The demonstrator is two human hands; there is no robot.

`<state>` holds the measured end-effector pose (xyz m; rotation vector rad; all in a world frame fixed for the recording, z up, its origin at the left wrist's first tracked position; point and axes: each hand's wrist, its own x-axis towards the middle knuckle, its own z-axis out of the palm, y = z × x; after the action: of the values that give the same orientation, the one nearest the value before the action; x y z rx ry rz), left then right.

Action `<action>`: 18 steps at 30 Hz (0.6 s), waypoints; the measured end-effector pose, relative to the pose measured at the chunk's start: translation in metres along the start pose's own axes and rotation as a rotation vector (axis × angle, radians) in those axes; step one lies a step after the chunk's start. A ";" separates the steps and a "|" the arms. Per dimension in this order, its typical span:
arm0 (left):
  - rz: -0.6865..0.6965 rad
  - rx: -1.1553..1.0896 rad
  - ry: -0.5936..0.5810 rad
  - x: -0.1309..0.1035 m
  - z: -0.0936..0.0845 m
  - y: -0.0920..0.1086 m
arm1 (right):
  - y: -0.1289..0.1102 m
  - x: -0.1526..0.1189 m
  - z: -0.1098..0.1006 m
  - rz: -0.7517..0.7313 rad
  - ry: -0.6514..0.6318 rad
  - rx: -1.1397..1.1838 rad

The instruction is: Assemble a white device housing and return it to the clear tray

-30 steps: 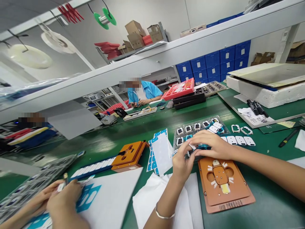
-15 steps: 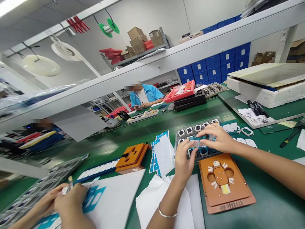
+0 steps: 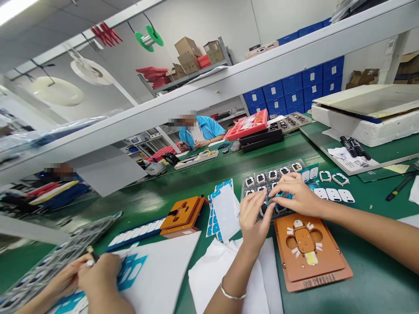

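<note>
My left hand, with a bracelet at the wrist, is raised over the near edge of a clear plastic tray. Its thumb and fingertips are drawn together; what lies between them is hidden. Close beside it, my right hand pinches with thumb and forefinger, and I cannot make out the piece there. Teal film shows beneath the right palm. Several white-and-black watch-like frames sit in the tray's pockets. Just nearer than the tray lies an orange fixture with a shaped recess.
White cloths and blue-patterned sticker sheets lie left of my hands. A second orange fixture stands farther left. A co-worker's hands work at lower left. White frames, markers and a foam box are at right.
My hands have drawn closer together. The small translucent piece with teal edges, seen between them before, is now hidden. The teal sheet right of the tray shows more tilted up.
</note>
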<state>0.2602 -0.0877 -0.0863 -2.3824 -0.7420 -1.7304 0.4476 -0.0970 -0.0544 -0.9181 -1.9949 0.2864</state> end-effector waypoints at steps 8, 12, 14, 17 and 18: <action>-0.146 -0.139 0.015 0.002 -0.003 -0.001 | 0.000 0.000 -0.002 0.002 -0.053 0.005; -0.165 -0.214 -0.002 0.002 -0.004 -0.003 | 0.001 0.001 -0.004 -0.018 -0.092 0.019; -0.182 -0.260 -0.012 0.002 -0.005 -0.004 | 0.001 0.001 -0.005 -0.030 -0.110 0.023; -0.237 -0.330 -0.024 0.003 -0.006 -0.005 | 0.002 0.002 -0.008 -0.042 -0.121 0.023; -0.265 -0.350 -0.026 0.003 -0.007 -0.005 | 0.002 0.003 -0.009 -0.042 -0.121 0.023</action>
<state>0.2527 -0.0846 -0.0824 -2.6322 -0.8545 -2.0901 0.4548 -0.0948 -0.0489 -0.8611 -2.1146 0.3469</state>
